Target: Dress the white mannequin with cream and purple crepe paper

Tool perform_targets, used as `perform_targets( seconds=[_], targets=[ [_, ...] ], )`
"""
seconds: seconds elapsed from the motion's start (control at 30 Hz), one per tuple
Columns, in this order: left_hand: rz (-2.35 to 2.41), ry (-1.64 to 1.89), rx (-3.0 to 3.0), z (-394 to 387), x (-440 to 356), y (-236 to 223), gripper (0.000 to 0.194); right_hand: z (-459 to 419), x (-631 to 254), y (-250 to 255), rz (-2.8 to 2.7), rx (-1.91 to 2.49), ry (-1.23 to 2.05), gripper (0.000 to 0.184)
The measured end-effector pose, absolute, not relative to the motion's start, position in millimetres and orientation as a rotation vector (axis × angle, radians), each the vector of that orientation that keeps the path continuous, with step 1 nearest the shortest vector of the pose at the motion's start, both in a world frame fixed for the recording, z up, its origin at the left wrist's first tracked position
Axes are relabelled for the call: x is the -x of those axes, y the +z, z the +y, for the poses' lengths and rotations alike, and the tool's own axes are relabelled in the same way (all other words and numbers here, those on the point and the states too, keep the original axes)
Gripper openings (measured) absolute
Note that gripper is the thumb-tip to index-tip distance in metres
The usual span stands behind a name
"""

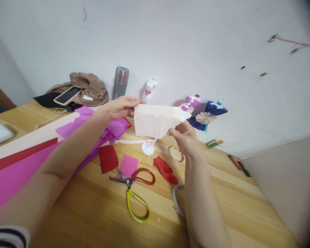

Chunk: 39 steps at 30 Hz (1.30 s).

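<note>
My left hand [124,106] pinches the left edge of a pale pink sheet of paper [153,120] held up above the table. My right hand [186,137] closes around the sheet's right end, its thumb on the lower edge. Beside those fingers a smooth white form [185,116] sticks out from the paper; most of it is hidden. Below the sheet shows a round white base [148,148] with a short stem. Nearer me lie scissors [129,181] with one red and one yellow handle, partly over a pink paper square [129,165]. A red paper piece [109,158] is beside them.
Crumpled red paper [166,170] and tape rolls [176,154] lie near my right arm. Decorated white figures [151,85], a blue pleated paper piece [212,112] and a flask [121,82] stand by the wall. Purple and pink sheets [31,167], a phone [67,95] and brown cloth [89,86] are left.
</note>
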<state>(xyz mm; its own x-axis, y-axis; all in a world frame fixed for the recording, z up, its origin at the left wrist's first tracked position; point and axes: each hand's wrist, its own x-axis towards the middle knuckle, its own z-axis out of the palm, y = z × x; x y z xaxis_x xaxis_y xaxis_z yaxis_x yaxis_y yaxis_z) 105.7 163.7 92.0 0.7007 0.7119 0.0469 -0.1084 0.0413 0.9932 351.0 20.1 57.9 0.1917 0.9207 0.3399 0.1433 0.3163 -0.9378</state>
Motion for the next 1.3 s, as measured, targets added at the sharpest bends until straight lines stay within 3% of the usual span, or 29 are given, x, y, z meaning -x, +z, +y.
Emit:
perform_targets(
  seconds=[0.1,0.23,0.3,0.43,0.67,0.9,1.1,1.3],
  targets=[
    [0.61,0.782,-1.608,153,-110,101,0.037,21,-351,58,-1.276,1.14,0.753,0.033],
    [0.584,0.942,-2.12,129,-121,111,0.068,20,-350,58,-1.297,1.106,0.78,0.034],
    [0.625,0.943,-2.337,119,-124,112,0.074,20,-349,58,-1.311,1.117,0.769,0.037],
    [0.714,1.001,-2.392,112,-126,113,0.041,21,-350,57,-1.334,1.156,0.741,0.046],
    [0.474,0.753,-1.815,116,-137,104,0.02,22,-351,57,-1.33,1.11,0.763,0.039],
    [0.406,0.744,-1.512,119,-163,88,0.004,23,-350,59,-1.319,1.109,0.776,0.051],
    [0.381,0.836,-1.535,121,-184,72,0.016,24,-352,58,-1.326,1.093,0.787,0.048],
    [0.594,1.189,-1.783,113,-202,55,0.019,24,-352,57,-1.327,1.123,0.781,0.048]
  ],
)
